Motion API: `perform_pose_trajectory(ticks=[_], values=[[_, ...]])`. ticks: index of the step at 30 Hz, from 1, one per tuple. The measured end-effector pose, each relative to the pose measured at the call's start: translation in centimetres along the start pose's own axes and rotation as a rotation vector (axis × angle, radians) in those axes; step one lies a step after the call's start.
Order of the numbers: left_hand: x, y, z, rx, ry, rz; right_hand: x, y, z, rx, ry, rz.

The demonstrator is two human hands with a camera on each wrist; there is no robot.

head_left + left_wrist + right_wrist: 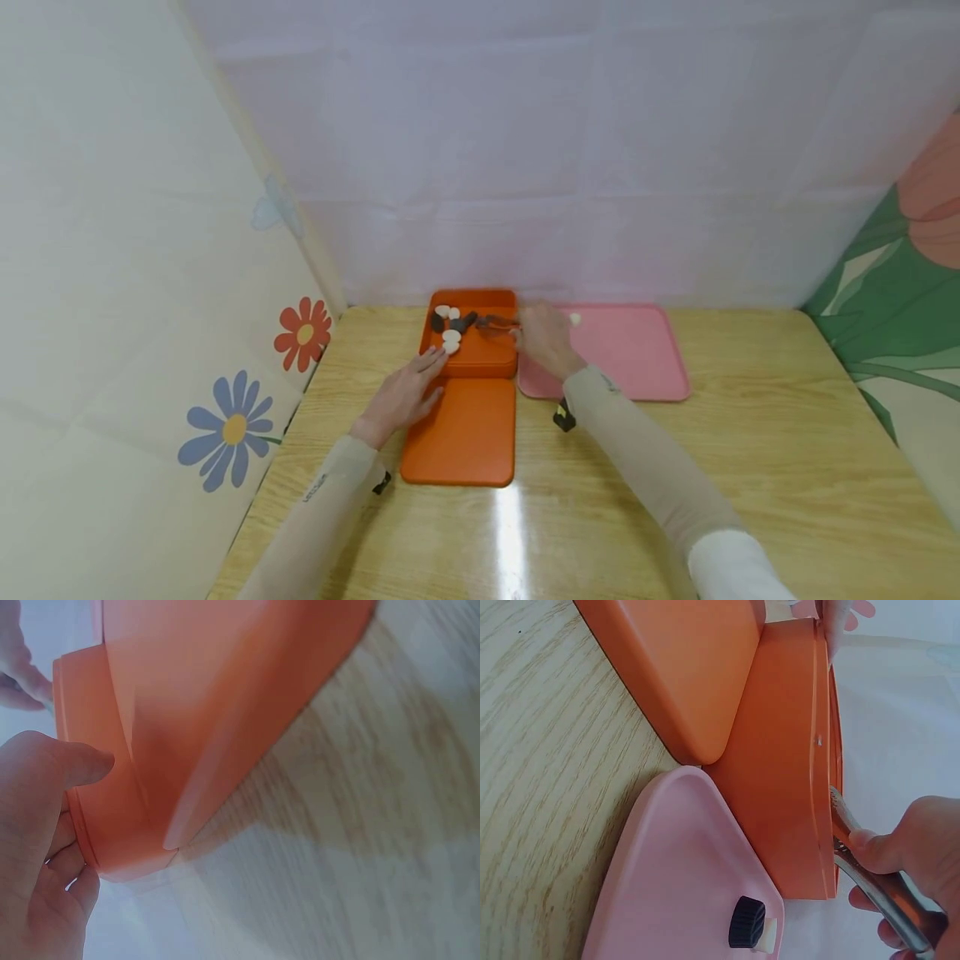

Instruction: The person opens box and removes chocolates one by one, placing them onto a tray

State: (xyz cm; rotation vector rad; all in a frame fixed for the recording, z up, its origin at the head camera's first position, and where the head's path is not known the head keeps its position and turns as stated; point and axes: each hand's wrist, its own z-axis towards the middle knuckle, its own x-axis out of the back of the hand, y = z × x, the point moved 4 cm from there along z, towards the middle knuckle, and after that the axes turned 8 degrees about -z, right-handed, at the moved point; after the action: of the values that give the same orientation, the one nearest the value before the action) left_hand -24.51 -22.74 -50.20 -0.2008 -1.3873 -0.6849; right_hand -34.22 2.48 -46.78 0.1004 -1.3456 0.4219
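My left hand holds the near left corner of an orange box, with the thumb on its front wall in the left wrist view. Metal tongs are in my right hand, their tips reaching over the box's rim. Inside the box lie several white pieces and dark pieces. The tongs' tips are close to the dark pieces; blur hides whether they grip one. A black ridged piece and a small white piece sit on the pink tray.
A flat orange lid lies directly in front of the box on the wooden table. The pink tray stands against the box's right side. A pale cloth wall rises behind, and flower-printed walls stand at left and right.
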Motion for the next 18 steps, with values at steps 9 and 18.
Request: perform_pose_trajectory(ticks=[9, 18], values=[[0.0, 0.0, 0.0, -0.012, 0.016, 0.011, 1.0, 0.4, -0.6, 0.031, 0.056, 0.072], [0.1, 0.1, -0.1, -0.019, 0.017, 0.005, 1.9, 1.0, -1.6, 0.039, 0.089, 0.128]])
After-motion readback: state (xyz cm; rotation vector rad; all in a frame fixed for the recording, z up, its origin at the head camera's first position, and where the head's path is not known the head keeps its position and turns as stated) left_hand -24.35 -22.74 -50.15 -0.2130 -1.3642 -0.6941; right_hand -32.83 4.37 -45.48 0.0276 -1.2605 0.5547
